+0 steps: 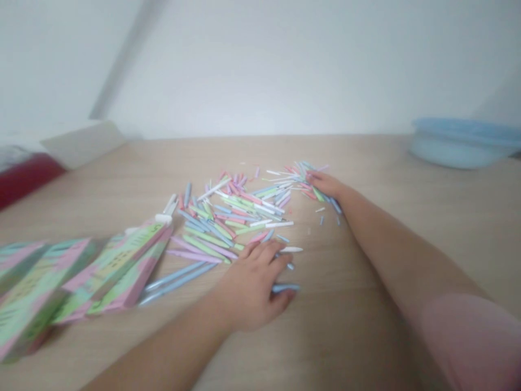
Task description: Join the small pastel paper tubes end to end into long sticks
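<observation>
A loose pile of pastel pen parts (240, 206), pink, green, blue, lilac and white, is spread over the wooden table. My left hand (256, 282) rests palm down at the near edge of this pile, fingers and thumb apart. A blue pen piece (286, 288) lies by its thumb, and a white pen piece (291, 249) sticks out beyond its fingertips. Farther away, my right hand (325, 183) reaches into a smaller heap of thin pen parts (299, 172). Its fingers are blurred and partly hidden, so any grip there is unclear.
Several pastel printed boxes (109, 271) lie at the left, with two long blue sticks (179, 282) beside them. A blue basin (459, 144) stands at the back right. A red object (30, 176) and a pale box (85, 144) are at the back left.
</observation>
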A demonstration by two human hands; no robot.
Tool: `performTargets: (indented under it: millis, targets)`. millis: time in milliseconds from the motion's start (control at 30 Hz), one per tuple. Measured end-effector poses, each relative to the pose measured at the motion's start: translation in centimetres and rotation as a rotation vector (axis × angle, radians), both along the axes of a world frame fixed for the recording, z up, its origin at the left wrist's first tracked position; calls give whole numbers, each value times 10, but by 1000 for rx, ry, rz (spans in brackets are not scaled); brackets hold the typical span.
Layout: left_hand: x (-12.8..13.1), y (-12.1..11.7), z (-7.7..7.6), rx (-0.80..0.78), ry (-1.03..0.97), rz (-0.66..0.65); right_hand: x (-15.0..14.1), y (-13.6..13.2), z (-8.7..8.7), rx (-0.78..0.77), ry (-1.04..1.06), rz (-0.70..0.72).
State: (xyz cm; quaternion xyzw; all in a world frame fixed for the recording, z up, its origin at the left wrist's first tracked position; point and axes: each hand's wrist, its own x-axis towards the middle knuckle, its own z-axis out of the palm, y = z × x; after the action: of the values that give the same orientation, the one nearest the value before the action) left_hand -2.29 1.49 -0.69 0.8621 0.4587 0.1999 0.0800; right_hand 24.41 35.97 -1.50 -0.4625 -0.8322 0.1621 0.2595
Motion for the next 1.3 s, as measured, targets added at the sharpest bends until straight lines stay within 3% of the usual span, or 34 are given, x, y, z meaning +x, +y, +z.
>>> performTargets:
  millis: [133,333,733,867,967,1067,1200,1300]
  targets:
    - [1,1,-1,-15,-11,-1,-7,1,-9,-23,-47,190]
    - [0,2,-3,-14,8,-1,-27,-22,-14,5,-75,379]
    - [-1,4,-5,21,8,-24,-34,-90,-21,28,-3,379]
    - [-1,5,-5,21,24,-26,-35,-108,-28,34,79,279]
    - [-1,4,-4,23,12,-25,-26,-100,-29,76,145,76]
    - [0,3,-4,20,7,-25,-20,-75,-25,78,142,-76]
    - [-1,3,-2,16,11,-30,-29,-47,-20,21,40,-49]
    - [-2,4,-1,10,11,-37,-40,-46,-18,-20,-36,68]
